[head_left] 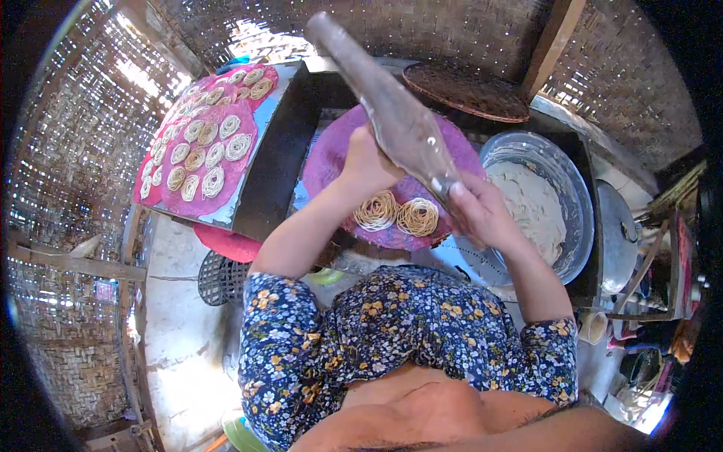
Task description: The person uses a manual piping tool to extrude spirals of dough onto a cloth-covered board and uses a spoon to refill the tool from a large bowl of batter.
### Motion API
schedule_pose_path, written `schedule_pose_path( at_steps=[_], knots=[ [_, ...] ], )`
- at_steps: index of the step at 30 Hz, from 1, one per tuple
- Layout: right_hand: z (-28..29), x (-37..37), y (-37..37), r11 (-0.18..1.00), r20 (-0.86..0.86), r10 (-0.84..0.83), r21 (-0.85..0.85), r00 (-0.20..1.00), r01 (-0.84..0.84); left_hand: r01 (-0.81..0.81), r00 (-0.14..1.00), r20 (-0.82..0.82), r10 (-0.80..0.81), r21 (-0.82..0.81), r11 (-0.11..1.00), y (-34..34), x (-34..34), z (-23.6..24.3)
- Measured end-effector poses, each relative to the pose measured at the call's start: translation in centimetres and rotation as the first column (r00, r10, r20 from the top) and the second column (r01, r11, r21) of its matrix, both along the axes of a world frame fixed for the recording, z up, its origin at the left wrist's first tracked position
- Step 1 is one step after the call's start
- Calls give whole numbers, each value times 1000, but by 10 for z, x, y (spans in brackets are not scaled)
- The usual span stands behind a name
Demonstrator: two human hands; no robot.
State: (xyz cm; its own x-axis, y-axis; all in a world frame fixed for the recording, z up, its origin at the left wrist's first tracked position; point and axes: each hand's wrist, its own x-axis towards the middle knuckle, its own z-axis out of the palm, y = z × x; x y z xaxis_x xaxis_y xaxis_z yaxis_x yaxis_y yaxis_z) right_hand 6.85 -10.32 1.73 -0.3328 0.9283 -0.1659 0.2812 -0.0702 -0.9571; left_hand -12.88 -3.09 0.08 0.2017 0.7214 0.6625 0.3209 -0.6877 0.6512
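Note:
Both my hands hold a long, greyish-brown piping bag (407,124) slantwise above a round tray covered in pink cloth (327,158). My left hand (370,158) is closed around the bag's left side, most of its fingers hidden. At the bag's lower end, my right hand (482,207) is closed around it near a small shiny tip. On the tray's near part lie two round nests of thin dough strands, a left nest (376,210) and a right nest (417,217). To the right stands a grey-blue basin (576,218) of pale, thick dough (527,203).
At left, a raised board with pink cloth (177,207) bears several more nests. A flat woven tray (467,90) leans behind. A metal lid (617,237) stands right of the basin, and a dark openwork basket (220,279) sits low at left. Woven walls enclose the space.

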Motion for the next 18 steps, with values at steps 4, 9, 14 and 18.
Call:
schedule_pose_path(
  at_steps=[4, 9, 14, 18],
  knots=[
    [41, 22, 26, 680, 449, -307, 720, 839, -137, -282, 892, -258, 371, 325, 903, 4, 24, 35],
    [100, 11, 15, 53, 171, -519, 984, 837, -168, 57, 844, -525, 112, 295, 954, -3, 78, 44],
    [97, 25, -40, 160, 399, -259, 916, 880, -368, 310, 510, -813, -279, -128, 942, -27, 80, 73],
    [99, 56, -59, 663, 98, -337, 731, 936, 162, 405, 507, -833, -221, 4, 914, -45, 86, 71]
  ],
)
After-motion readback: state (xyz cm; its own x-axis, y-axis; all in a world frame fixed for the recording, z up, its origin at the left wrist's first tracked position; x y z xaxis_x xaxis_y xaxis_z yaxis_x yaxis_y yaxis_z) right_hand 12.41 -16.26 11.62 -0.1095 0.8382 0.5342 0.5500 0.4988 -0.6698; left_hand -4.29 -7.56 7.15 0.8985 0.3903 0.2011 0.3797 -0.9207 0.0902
